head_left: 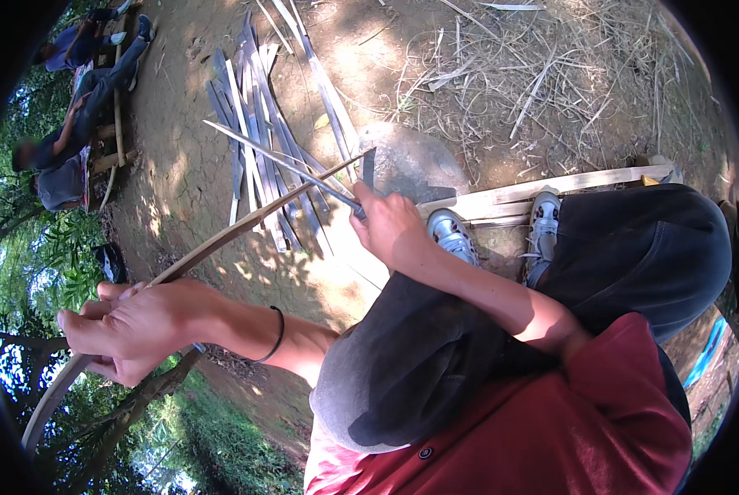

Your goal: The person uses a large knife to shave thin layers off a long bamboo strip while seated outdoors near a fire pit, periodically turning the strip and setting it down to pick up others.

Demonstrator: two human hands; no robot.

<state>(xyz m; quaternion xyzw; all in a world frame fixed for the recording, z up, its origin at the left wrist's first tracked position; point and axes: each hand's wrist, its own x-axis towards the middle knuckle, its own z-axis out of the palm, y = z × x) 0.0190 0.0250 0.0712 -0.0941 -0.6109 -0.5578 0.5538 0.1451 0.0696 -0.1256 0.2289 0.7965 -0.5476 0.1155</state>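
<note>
Work is done outdoors on bare earth ground [167, 103], cracked in places and dappled w/ sun & shade. A long, thin wooden strip [236, 229] is held up over it, crossing the pic. diagonally; its near end is bent down past the L hand [134, 330], whose fingers are curled round it. By the R hand [394, 227], fingers closed firmly, a slim, straight tool [281, 161] is gripped at its dark end & crossed w/ the strip; prob. a blade, but glare makes this hard to confirm.

On the ground beyond, a loose pile of strips [259, 144] is fanned out, grey & pale mixed. To its R, a flat-topped stone [419, 157] is set in the soil, & farther R the earth is littered w/ curly shavings [543, 66]. Pale boards [584, 182] are laid nr the shoes [452, 233]. The L side is bordered by greenery [47, 239]; upper L, a wooden seat [120, 124] is occupied by other people [72, 128].
</note>
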